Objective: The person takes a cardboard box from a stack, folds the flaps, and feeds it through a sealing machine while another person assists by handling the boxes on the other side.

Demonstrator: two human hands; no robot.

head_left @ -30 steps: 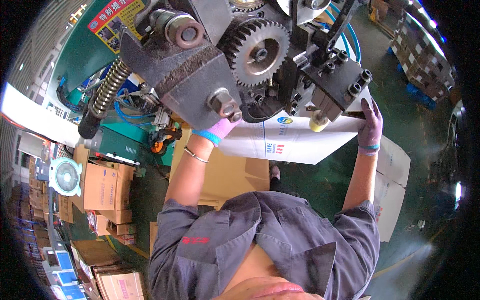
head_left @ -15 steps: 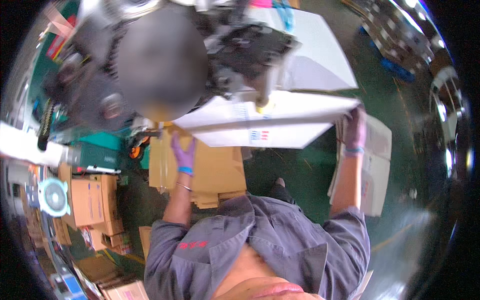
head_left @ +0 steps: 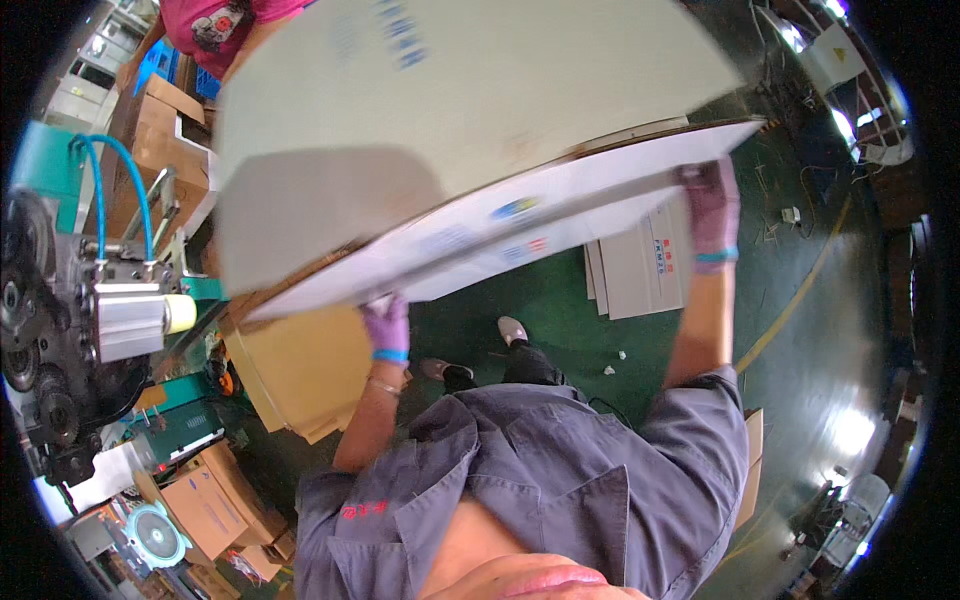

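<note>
A large white cardboard carton point(head_left: 560, 205), folded flat with blue and red print, stretches across in front of me at a slant, its right end farther away. My left hand point(head_left: 387, 328), in a purple glove with a blue band, is closed on its lower edge near the left end. Gloved the same way, my right hand point(head_left: 710, 205) grips it near the right end; its fingertips are partly hidden. Directly beyond lies a broad pale cardboard panel point(head_left: 500, 90) with a shadow across it. Whether that panel and the carton are one piece, I cannot tell.
A black and silver machine point(head_left: 70, 330) with blue hoses stands at the left. Brown cardboard sheets point(head_left: 300, 370) lie below my left hand. White printed cartons point(head_left: 640, 262) are stacked on the green floor at right. Someone in a pink shirt point(head_left: 210, 30) is at the far left.
My view has swung, so the machine now sits at the left instead of ahead. My left hand, open and apart before, has closed on the carton. My right hand still holds its right end.
</note>
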